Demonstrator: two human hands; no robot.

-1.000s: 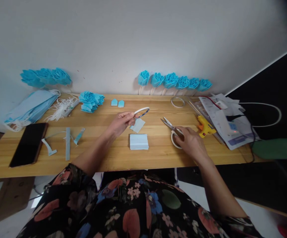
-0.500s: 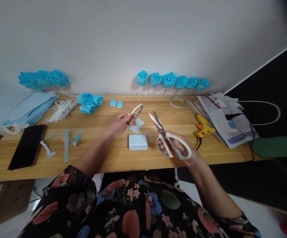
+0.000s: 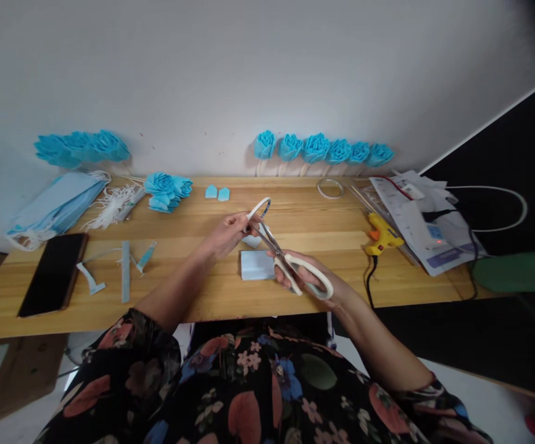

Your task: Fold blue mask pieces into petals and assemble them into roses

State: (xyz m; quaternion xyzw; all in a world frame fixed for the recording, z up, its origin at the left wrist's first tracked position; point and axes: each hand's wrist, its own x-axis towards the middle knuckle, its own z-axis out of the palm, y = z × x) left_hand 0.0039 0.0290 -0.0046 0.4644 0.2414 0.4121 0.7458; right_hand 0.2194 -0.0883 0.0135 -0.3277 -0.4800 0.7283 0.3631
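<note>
With the two hands as the middle of the dial and twelve toward the wall, a dark phone (image 3: 53,275) lies a little below nine o'clock, and a pale blue strip (image 3: 125,271) is nearer on that same side; a bunch of blue flowers (image 3: 165,188) sits at ten. The left hand (image 3: 228,235) pinches a thin white ring (image 3: 258,205) between thumb and fingertips, just above the wooden table (image 3: 211,290), so that the loop stands out toward one o'clock. The ring should be very light and springy, a bit smooth on the outside, and easily bent out of round; a soft pinch on one edge seems the best hold. At six lies a folded blue pad (image 3: 254,265), likely soft, limp and best lifted by an edge. The right hand (image 3: 321,269) is curled around the white handles of the scissors (image 3: 278,249), whose slightly parted blades point between ten and eleven, at the left fingertips; whether they touch anything there I cannot tell. The scissors look like the heaviest, stiffest thing in hand, safest gripped by the loops, away from the edges. At three o'clock rests a yellow glue gun (image 3: 381,234).
</note>
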